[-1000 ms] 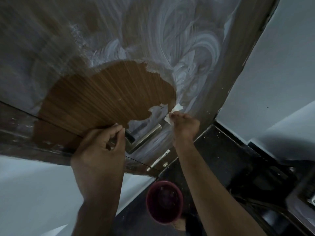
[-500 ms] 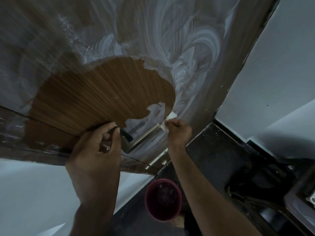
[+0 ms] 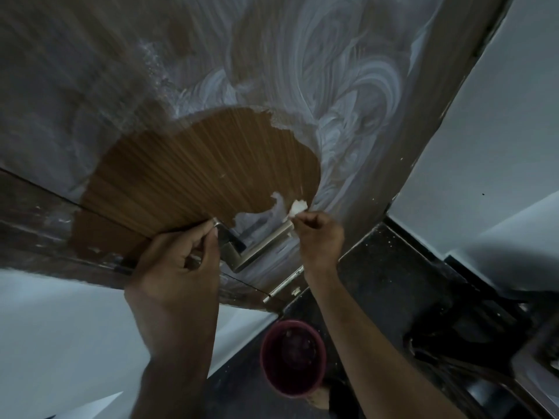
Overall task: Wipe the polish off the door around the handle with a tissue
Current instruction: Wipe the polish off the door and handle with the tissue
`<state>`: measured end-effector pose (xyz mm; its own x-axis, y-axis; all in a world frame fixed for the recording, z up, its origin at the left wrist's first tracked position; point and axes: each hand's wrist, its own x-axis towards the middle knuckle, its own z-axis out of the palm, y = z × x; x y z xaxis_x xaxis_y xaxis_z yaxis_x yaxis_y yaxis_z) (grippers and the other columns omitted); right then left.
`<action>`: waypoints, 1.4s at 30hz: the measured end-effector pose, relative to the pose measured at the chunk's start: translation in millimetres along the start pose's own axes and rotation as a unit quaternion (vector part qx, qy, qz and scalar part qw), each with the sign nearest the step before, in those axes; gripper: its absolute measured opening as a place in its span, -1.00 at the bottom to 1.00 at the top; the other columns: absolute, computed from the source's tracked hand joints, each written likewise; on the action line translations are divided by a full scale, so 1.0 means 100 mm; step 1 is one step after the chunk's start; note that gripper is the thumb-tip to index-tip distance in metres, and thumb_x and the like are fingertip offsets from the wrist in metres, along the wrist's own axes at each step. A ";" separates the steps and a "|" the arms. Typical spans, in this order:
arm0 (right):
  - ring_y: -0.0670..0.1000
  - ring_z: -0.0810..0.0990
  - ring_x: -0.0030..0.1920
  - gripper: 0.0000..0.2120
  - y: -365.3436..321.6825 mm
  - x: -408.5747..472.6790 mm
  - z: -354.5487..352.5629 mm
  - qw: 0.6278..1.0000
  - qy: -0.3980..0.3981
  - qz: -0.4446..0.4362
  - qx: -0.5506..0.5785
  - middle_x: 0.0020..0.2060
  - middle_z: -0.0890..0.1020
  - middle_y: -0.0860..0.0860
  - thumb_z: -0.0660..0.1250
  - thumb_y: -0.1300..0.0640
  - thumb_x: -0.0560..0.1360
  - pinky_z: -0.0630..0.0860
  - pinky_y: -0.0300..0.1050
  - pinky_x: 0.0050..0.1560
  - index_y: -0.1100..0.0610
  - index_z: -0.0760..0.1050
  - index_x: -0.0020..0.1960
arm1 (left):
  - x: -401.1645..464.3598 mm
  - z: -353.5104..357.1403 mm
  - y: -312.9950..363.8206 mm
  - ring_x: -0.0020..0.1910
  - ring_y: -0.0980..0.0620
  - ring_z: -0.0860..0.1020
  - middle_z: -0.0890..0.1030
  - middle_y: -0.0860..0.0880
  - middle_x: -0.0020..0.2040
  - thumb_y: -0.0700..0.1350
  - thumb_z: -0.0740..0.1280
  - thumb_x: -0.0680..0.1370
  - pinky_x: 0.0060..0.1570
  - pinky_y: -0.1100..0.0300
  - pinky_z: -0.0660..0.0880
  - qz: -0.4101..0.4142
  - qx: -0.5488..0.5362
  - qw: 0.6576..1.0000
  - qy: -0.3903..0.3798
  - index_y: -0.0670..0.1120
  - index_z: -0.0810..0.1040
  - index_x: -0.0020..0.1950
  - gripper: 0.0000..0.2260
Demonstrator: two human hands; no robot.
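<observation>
While the left hand (image 3: pixel 181 264) rests curled on the door (image 3: pixel 193 176), the right hand's (image 3: pixel 317 234) grip pinches the tissue (image 3: pixel 298 206).

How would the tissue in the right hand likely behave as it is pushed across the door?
The tissue looks crumpled into a small wad, so it is probably soft and floppy. Pinched in the right hand, it seems light. Against wet-looking polish, it may tear.

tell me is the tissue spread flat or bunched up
Bunched up. The tissue shows as a small crumpled white wad pinched in the right hand, pressed to the door above the handle.
</observation>
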<state>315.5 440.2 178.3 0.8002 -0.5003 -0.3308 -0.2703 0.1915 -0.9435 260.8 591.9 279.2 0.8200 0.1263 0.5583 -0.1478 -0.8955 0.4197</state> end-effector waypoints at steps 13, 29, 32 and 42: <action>-0.01 0.73 -0.10 -0.87 -0.24 0.01 -0.02 0.995 -0.074 -0.057 0.027 -0.18 0.74 0.05 0.56 0.31 0.37 0.66 -0.15 -0.02 0.14 0.65 -0.19 | -0.04 -0.04 -0.07 -0.23 0.13 0.58 0.73 -0.04 -0.09 -0.13 0.48 0.56 -0.19 0.31 0.48 -0.021 -0.002 1.000 0.012 -0.10 0.75 0.05 -0.89; -0.11 0.73 -0.20 -0.89 -1.02 -0.40 0.08 0.978 -0.152 -0.142 -0.016 -0.21 0.74 -0.03 0.58 0.28 0.37 0.65 -0.29 -0.16 0.15 0.68 -0.17 | -0.02 -0.04 -0.07 -0.26 0.05 0.64 0.72 -0.03 -0.10 -0.16 0.51 0.53 -0.27 0.18 0.57 -0.024 -0.016 1.000 0.011 -0.10 0.75 0.05 -0.89; -0.17 0.69 -0.21 -0.90 -0.86 -0.44 0.14 0.967 -0.125 -0.202 -0.090 -0.19 0.72 -0.08 0.57 0.21 0.39 0.62 -0.33 -0.19 0.09 0.67 -0.16 | -0.01 -0.03 -0.05 -0.26 0.07 0.64 0.72 -0.02 -0.11 -0.16 0.52 0.52 -0.25 0.19 0.56 -0.030 -0.017 0.999 0.010 -0.09 0.75 0.03 -0.89; -0.01 0.66 -0.14 -0.92 -0.91 -0.66 0.34 0.895 -0.048 -0.433 -0.094 -0.13 0.68 0.10 0.54 0.32 0.41 0.59 -0.26 -0.10 0.24 0.69 -0.11 | -0.02 -0.03 -0.06 -0.28 0.06 0.62 0.73 -0.02 -0.12 -0.13 0.52 0.51 -0.22 0.32 0.41 -0.058 -0.008 0.998 0.008 -0.08 0.76 0.00 -0.91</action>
<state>305.6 484.6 286.1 0.7930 -0.3165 0.5206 0.3949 -0.3836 -0.8348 258.2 597.9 277.2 0.8231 0.2363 0.5165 -0.0611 -0.8672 0.4943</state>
